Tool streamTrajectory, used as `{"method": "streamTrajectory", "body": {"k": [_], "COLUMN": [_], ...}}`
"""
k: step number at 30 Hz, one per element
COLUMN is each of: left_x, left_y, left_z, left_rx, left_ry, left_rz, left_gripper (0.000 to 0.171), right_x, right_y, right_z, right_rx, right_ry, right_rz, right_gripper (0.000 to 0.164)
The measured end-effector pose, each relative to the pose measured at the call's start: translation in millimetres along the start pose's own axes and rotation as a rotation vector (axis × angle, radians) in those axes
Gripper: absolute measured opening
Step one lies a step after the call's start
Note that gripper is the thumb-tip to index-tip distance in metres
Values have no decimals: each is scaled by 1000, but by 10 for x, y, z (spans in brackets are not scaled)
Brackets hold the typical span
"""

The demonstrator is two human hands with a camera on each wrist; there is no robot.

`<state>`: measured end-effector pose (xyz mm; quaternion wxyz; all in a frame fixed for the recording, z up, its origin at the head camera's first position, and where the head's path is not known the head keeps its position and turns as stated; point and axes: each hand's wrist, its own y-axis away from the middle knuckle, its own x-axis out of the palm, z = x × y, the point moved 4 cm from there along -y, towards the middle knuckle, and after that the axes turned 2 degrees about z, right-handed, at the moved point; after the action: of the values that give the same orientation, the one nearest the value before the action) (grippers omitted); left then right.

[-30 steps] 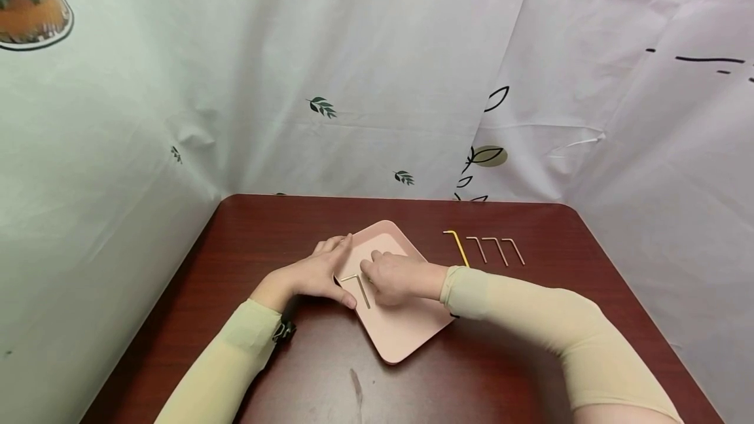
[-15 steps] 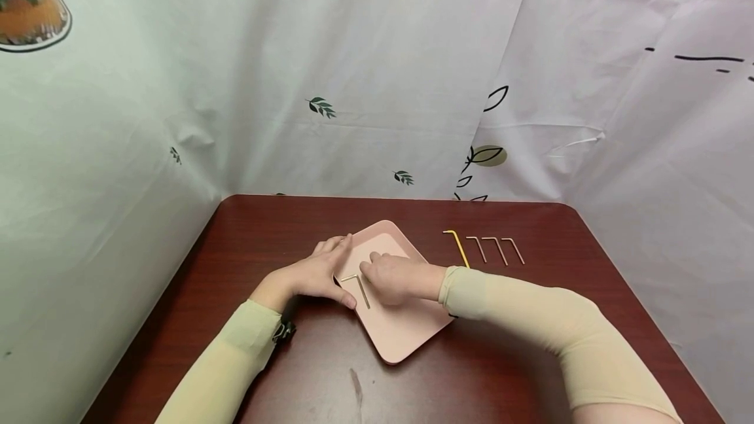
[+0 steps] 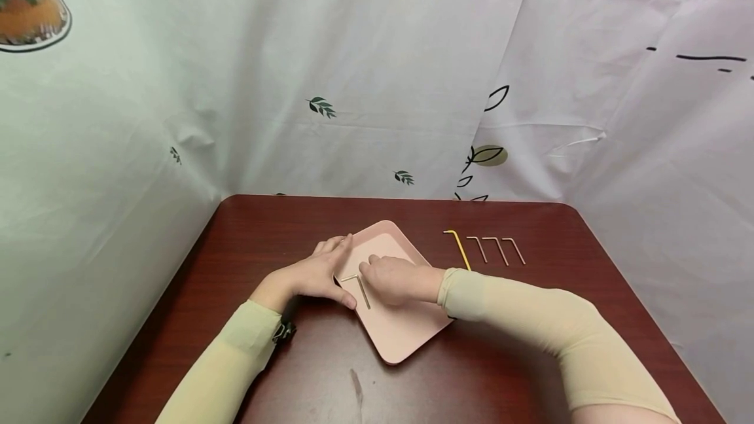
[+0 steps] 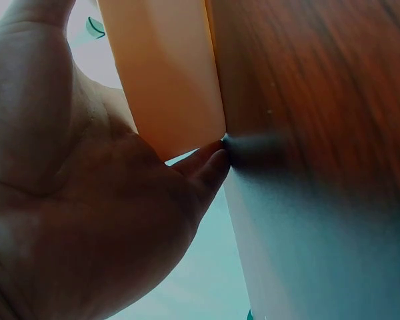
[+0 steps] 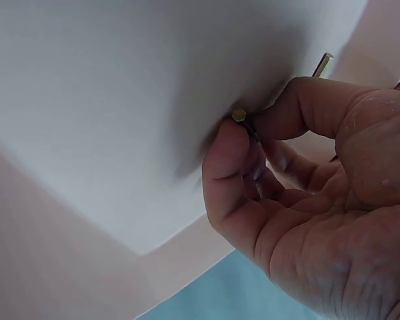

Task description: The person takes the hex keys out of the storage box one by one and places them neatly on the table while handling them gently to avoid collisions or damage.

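Observation:
A pink tray [image 3: 406,332] stands turned at an angle on the table. My left hand [image 3: 315,277] rests against its left corner, thumb and fingers spread along the rim. In the left wrist view, the palm faces the tray's outer wall [image 4: 167,73]. Inside the tray, an L-shaped hex key [image 3: 362,292] lies near the left side. Just right of it, my right hand [image 3: 394,279] is low over the tray floor. In the right wrist view, its thumb and finger pinch another hex key, whose six-sided end [image 5: 239,115] shows; most of this key is hidden by the fingers.
On the table right of the tray lie a yellow hex key [image 3: 459,247] and three metal hex keys [image 3: 501,251] in a row. The right forearm passes close in front of them. White printed cloth [image 3: 377,84] encloses the dark red table [image 3: 283,221].
The right hand has shifted very slightly left, its fingers drawn in a little more. The left hand, the tray and the other hex keys have stayed in place.

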<state>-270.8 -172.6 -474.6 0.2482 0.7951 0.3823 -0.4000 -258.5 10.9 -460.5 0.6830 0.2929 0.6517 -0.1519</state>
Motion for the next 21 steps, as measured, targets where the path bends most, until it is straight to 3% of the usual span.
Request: {"method": "streamTrajectory", "body": {"k": [21], "left_x": [2], "left_y": [-2], "left_z": [23], "left_rx": [-1], "left_ry": [-7], "left_rz": [7], "left_gripper": [156], "right_x": [33], "right_y": [-22], "right_z": [-5], "right_rx": [43], "right_ry": [47], "right_rz": [12], "right_gripper": [16]}}
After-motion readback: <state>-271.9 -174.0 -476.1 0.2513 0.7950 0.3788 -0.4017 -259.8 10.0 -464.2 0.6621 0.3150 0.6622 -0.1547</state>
